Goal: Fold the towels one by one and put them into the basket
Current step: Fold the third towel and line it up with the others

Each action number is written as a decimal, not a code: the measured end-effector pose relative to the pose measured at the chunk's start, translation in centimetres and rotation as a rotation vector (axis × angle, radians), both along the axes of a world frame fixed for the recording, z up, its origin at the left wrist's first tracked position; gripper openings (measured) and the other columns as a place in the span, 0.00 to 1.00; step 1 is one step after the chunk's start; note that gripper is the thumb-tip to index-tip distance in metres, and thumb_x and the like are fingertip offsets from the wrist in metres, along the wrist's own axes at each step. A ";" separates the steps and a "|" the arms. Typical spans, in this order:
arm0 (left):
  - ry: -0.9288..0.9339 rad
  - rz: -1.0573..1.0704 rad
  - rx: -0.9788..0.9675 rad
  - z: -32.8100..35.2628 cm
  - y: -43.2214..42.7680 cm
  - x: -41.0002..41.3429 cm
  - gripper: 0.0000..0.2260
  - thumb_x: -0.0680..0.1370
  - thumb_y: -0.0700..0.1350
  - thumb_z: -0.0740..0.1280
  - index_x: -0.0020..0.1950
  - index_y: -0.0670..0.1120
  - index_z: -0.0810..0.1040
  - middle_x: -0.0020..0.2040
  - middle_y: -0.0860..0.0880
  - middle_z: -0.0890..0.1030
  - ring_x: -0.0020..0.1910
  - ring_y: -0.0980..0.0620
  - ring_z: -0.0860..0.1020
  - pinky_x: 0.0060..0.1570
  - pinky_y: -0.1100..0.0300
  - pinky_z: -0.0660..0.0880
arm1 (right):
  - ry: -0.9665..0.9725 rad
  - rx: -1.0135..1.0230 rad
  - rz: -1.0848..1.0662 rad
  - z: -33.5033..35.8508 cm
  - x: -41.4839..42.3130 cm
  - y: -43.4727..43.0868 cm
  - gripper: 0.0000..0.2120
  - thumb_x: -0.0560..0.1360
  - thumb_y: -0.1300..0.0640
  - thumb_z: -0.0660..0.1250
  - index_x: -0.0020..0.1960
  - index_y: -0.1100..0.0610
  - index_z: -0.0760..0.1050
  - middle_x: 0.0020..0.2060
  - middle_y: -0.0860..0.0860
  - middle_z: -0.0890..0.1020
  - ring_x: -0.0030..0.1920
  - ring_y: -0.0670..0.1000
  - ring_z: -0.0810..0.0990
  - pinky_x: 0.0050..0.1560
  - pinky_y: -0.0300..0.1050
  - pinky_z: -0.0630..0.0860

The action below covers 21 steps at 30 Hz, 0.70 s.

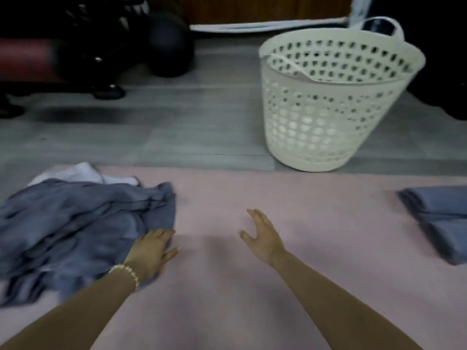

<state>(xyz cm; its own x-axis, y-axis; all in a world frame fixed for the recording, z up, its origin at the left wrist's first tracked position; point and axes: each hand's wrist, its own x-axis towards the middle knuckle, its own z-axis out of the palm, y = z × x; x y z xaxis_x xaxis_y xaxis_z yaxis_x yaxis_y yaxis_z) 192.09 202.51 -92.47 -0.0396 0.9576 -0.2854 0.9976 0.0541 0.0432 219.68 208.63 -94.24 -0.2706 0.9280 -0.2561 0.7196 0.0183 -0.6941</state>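
A heap of crumpled grey-blue towels [75,231] lies at the left of the pink mat [227,286], with a white towel [83,171] showing behind it. My left hand [151,251], a bead bracelet on its wrist, rests palm down on the heap's right edge with fingers straight. Over the bare mat in the middle, my right hand [262,234] is spread with straight fingers and holds nothing. A stack of folded grey-blue towels [439,218] lies at the right edge. The white perforated basket [328,137] stands on the floor beyond the mat, upright; something white shows through its lower holes.
Grey floorboards [177,127] run behind the mat. Dark furniture with wheels [106,89] and a dark round object [169,44] stand at the back left. A dark shape [444,72] sits right of the basket.
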 end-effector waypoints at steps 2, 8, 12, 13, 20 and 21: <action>-0.050 0.137 0.031 0.1 -2.3 -3.6 0.24 0.79 0.57 0.60 0.72 0.49 0.65 0.70 0.50 0.70 0.68 0.48 0.69 0.65 0.57 0.64 | -0.011 -0.047 0.068 0.0 -4.1 -0.4 0.31 0.78 0.46 0.62 0.76 0.51 0.54 0.77 0.48 0.53 0.76 0.48 0.53 0.73 0.41 0.53; -0.131 0.335 0.144 -3.6 -5.9 -9.6 0.43 0.70 0.74 0.44 0.71 0.46 0.69 0.70 0.45 0.70 0.64 0.40 0.74 0.63 0.48 0.70 | -0.001 -0.163 0.210 -2.2 -14.0 -1.3 0.30 0.78 0.48 0.62 0.76 0.54 0.55 0.76 0.49 0.56 0.74 0.49 0.57 0.72 0.40 0.55; -0.162 0.385 0.120 -6.1 -6.0 -10.8 0.46 0.64 0.71 0.41 0.74 0.47 0.65 0.71 0.47 0.69 0.69 0.45 0.69 0.67 0.52 0.65 | 0.145 -0.392 0.128 -4.6 -18.9 -1.9 0.30 0.77 0.46 0.64 0.74 0.56 0.60 0.69 0.51 0.67 0.69 0.51 0.67 0.69 0.43 0.63; -0.175 0.383 0.137 -6.8 -6.2 -11.0 0.45 0.65 0.72 0.43 0.72 0.45 0.68 0.69 0.44 0.73 0.67 0.43 0.71 0.66 0.50 0.66 | 0.173 -0.433 0.101 -5.1 -19.9 -2.1 0.27 0.77 0.46 0.65 0.71 0.58 0.65 0.63 0.51 0.71 0.65 0.51 0.71 0.66 0.44 0.67; -0.244 0.344 0.126 -8.3 -7.1 -12.8 0.54 0.62 0.77 0.29 0.72 0.47 0.66 0.68 0.47 0.72 0.69 0.47 0.68 0.70 0.56 0.58 | 0.216 -0.404 -0.288 -8.6 -25.8 -2.6 0.14 0.73 0.48 0.70 0.45 0.61 0.80 0.45 0.56 0.83 0.46 0.56 0.81 0.44 0.45 0.76; -0.240 0.343 0.126 -8.4 -7.1 -12.7 0.51 0.64 0.77 0.32 0.72 0.47 0.66 0.69 0.48 0.72 0.69 0.48 0.68 0.70 0.57 0.58 | 0.200 -0.417 -0.293 -8.8 -26.3 -2.4 0.16 0.73 0.49 0.70 0.48 0.63 0.80 0.47 0.57 0.84 0.47 0.57 0.82 0.46 0.46 0.78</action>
<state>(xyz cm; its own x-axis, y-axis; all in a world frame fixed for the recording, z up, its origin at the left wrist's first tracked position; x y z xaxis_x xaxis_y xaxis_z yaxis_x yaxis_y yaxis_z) 179.37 195.42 -100.84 -0.3083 0.9286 -0.2067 0.8836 0.3600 0.2993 193.36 206.21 -103.03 -0.0974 0.8028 -0.5882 0.5064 -0.4688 -0.7237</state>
